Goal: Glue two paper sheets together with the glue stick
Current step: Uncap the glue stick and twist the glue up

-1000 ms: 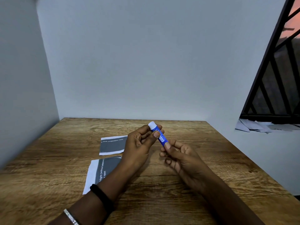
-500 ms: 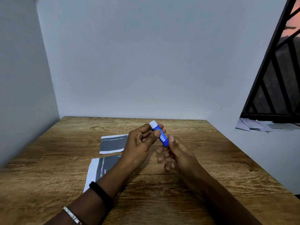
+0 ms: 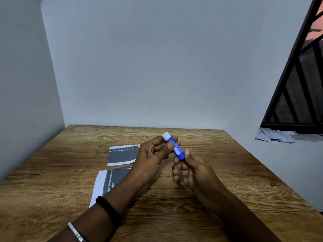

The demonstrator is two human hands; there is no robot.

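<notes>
A blue glue stick (image 3: 175,148) with a white end pointing up and away is held above the wooden table (image 3: 218,172). My left hand (image 3: 153,154) pinches its upper part between thumb and fingers. My right hand (image 3: 190,170) grips its lower blue end with thumb and fingertips. Two paper sheets lie flat to the left: a small grey sheet with a white margin (image 3: 122,154) farther back, and a larger grey and white sheet (image 3: 106,182) nearer, partly covered by my left forearm.
Pale walls close the table on the left and at the back. On the right a white ledge holds several loose papers (image 3: 283,136) under a dark metal window grille (image 3: 300,84).
My right hand has turned and closed around the lower end of the glue stick. The left hand keeps its hold, with the stick raised slightly.
</notes>
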